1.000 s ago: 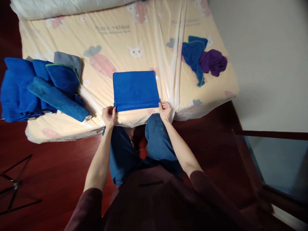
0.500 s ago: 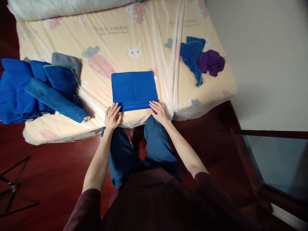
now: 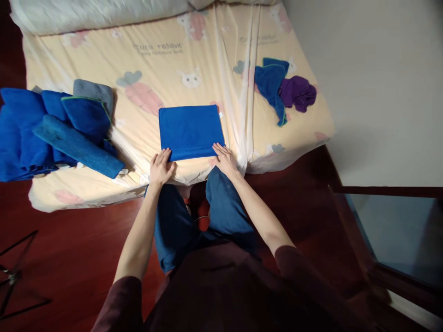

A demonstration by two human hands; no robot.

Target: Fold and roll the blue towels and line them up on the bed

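Observation:
A blue towel lies flat on the bed's near side, with a narrow folded strip along its near edge and a small white tag at its right side. My left hand rests at the near left corner, fingertips on the strip. At the near right corner, my right hand lies with its fingers stretched over the cloth. Both hands are open and press from above; neither grasps the towel.
Several blue cloths are heaped at the left, with a rolled blue towel and a grey cloth. Crumpled blue and purple cloths lie at the right. A black stand is on the floor.
The view has shifted slightly. Both hands stay at the towel's near corners, and the crease of the folded strip looks a little flatter.

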